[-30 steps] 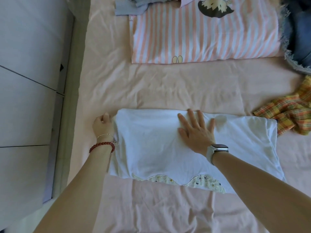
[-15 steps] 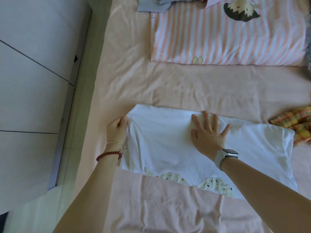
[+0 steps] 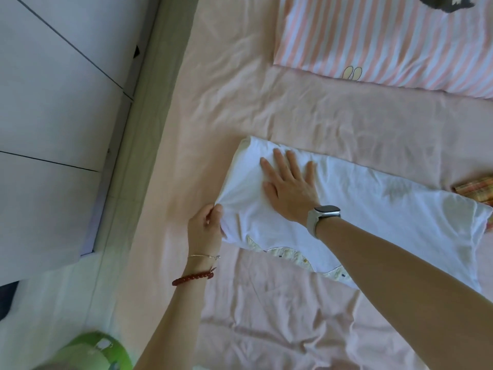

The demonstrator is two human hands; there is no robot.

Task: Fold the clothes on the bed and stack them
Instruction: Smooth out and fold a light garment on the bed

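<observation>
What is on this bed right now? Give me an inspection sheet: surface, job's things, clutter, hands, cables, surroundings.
Surface: pink bed sheet, wrinkled.
Job's things: white garment lying flat, partly folded; plaid cloth at the right edge.
Clutter: striped pillow at the top.
Hands: left hand pinches the garment's left edge; right hand presses flat on it.
Cables: nothing seen.
Surroundings: white cabinet left of the bed; green object at the bottom, blurred.
</observation>
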